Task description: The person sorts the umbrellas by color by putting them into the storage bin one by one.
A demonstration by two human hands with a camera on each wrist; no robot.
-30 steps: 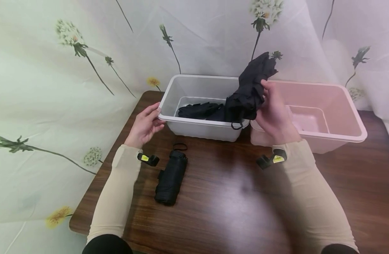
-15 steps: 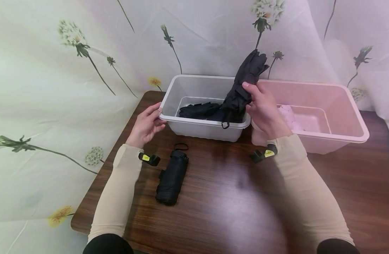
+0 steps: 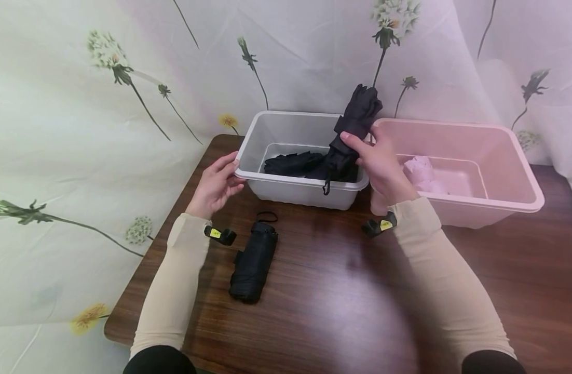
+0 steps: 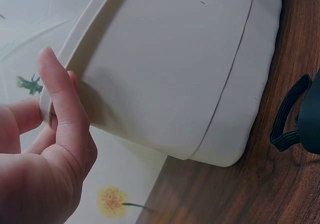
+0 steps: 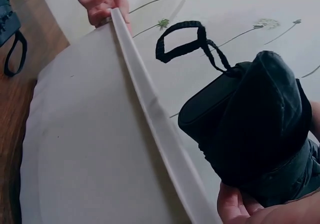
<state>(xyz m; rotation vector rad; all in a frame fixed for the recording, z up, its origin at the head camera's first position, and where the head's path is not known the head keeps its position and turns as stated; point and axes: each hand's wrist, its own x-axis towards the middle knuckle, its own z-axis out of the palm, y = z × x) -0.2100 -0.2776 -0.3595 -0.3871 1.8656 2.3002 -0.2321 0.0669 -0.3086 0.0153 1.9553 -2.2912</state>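
Note:
My right hand [image 3: 383, 163] grips a black folding umbrella [image 3: 356, 122] over the right end of the light grey plastic bin [image 3: 295, 193]. It is tilted, folds up and wrist loop hanging down at the bin's front rim. In the right wrist view, the umbrella [image 5: 250, 119] shows its handle end and loop, with fingers beneath it. My left hand [image 3: 216, 183] pinches the bin's left rim, also plain in the left wrist view. Inside the bin lies another black folded item [image 3: 293, 163], probably an umbrella. A rolled black umbrella [image 3: 253, 262] rests on the table nearer me.
To the right of the grey bin stands a pink bin [image 3: 482, 210] with a pink folded bundle [image 3: 419, 171] inside. Both bins stand on a dark wooden table [image 3: 323, 291]. Behind hangs a pale cloth [image 3: 309, 62] printed with dandelions.
My right hand has moved left and slightly down with the umbrella, bringing it further over the grey bin and uncovering the pink bundle. My left hand stays on the rim.

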